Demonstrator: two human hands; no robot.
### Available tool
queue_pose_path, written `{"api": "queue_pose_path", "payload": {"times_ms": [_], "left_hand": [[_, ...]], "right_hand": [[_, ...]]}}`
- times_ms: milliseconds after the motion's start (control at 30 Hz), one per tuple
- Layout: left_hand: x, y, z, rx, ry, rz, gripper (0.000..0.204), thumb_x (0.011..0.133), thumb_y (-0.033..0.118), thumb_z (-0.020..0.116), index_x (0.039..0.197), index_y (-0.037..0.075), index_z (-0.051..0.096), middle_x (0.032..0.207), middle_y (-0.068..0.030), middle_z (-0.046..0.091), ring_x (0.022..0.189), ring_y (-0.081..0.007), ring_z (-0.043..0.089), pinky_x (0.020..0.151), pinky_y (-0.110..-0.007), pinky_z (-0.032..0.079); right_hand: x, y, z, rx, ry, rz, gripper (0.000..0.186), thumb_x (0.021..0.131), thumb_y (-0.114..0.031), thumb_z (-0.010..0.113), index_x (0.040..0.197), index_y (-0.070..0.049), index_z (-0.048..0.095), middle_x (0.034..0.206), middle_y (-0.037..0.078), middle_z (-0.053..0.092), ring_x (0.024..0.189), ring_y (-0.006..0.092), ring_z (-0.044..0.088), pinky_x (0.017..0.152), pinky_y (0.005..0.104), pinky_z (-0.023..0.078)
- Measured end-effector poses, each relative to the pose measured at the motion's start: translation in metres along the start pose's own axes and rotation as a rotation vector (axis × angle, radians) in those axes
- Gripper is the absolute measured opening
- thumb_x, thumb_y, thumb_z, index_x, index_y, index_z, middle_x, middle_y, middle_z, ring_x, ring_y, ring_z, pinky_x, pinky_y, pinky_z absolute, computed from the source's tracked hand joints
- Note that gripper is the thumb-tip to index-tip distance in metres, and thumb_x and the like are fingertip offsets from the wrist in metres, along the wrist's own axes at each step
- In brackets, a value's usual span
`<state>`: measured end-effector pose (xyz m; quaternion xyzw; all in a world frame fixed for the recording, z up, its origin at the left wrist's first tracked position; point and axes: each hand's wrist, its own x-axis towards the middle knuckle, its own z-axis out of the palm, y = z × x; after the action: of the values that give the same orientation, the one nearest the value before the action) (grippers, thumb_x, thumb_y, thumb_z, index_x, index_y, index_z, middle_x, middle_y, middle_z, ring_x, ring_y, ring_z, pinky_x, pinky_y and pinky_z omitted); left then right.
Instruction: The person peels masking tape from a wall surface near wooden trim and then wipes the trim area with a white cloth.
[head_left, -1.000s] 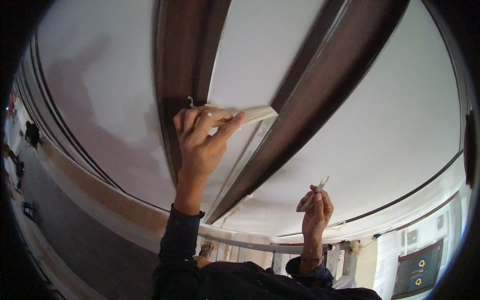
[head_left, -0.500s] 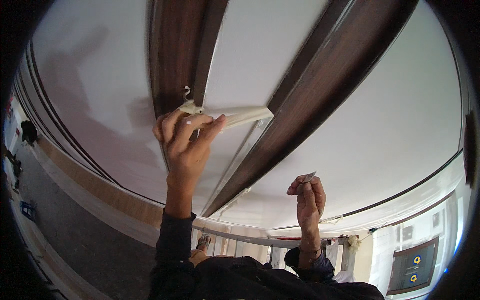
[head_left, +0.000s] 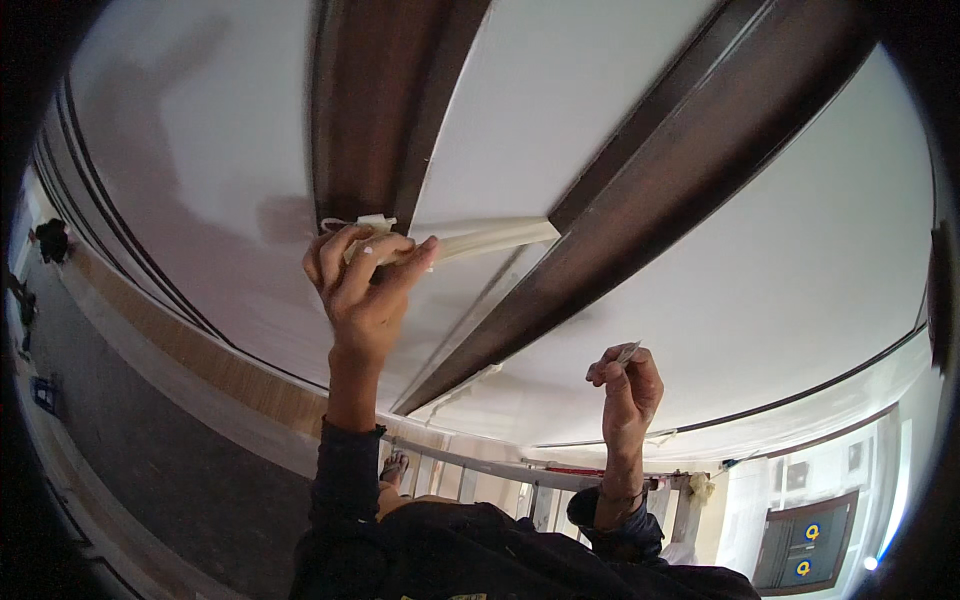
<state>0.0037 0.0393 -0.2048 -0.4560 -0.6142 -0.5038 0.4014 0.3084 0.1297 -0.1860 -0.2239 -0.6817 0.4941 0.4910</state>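
Note:
My left hand [head_left: 365, 285] is raised and closed on a strip of cream masking tape [head_left: 495, 238]. One loose end curls above the fingertips, in front of a dark wood-brown beam. The strip stretches rightward from the fingers to the near edge of a second dark beam [head_left: 640, 200], where it still joins the edge. Lower and to the right, my right hand [head_left: 628, 395] is held up off the surfaces. Thumb and fingers pinch a small, thin, pointed grey piece [head_left: 628, 352], which looks like a blade; its exact kind is unclear.
Pale panels [head_left: 500, 110] lie between and beside the beams. Below me are the slats of a pale ladder or railing [head_left: 470, 485], with a foot [head_left: 395, 467] by it. A dark grey floor [head_left: 180, 450] spreads at the left, and a dark framed panel [head_left: 805, 545] is at lower right.
The view has shifted slightly. My left hand sits a little lower against the beam, and the loose tape end has changed its curl. My right hand keeps its pinch.

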Motion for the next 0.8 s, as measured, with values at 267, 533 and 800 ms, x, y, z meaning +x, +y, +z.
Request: {"api": "queue_pose_path", "payload": {"times_ms": [267,533,800], "left_hand": [[-0.026,-0.009,0.0,0.009,0.008,-0.012,0.03,0.073,0.015,0.081,0.099,0.031,0.08,0.092,0.0115,0.066,0.104,-0.0169,0.054,0.099,-0.044,0.035],[-0.052,-0.02,0.001,0.045,0.001,-0.036,0.029,0.074,0.015,0.081,0.098,0.03,0.08,0.093,0.0118,0.066,0.104,-0.0166,0.054,0.1,-0.043,0.036],[-0.08,-0.019,-0.001,0.019,-0.04,-0.1,0.03,0.075,0.012,0.079,0.099,0.03,0.08,0.096,0.0117,0.065,0.106,-0.0164,0.053,0.101,-0.042,0.036]], "right_hand": [[-0.001,0.003,-0.012,0.014,0.055,0.009,0.013,0.098,-0.013,0.064,0.103,-0.001,0.061,0.085,0.006,0.061,0.074,0.0139,0.059,0.068,0.03,0.049],[-0.001,0.007,-0.012,0.064,0.087,0.004,0.009,0.098,-0.009,0.064,0.101,-0.001,0.061,0.085,0.007,0.062,0.071,0.0133,0.057,0.067,0.0312,0.049],[-0.002,0.01,-0.016,0.06,0.08,0.025,0.007,0.097,-0.007,0.063,0.101,-0.001,0.062,0.085,0.007,0.062,0.071,0.0135,0.057,0.067,0.0313,0.049]]}}
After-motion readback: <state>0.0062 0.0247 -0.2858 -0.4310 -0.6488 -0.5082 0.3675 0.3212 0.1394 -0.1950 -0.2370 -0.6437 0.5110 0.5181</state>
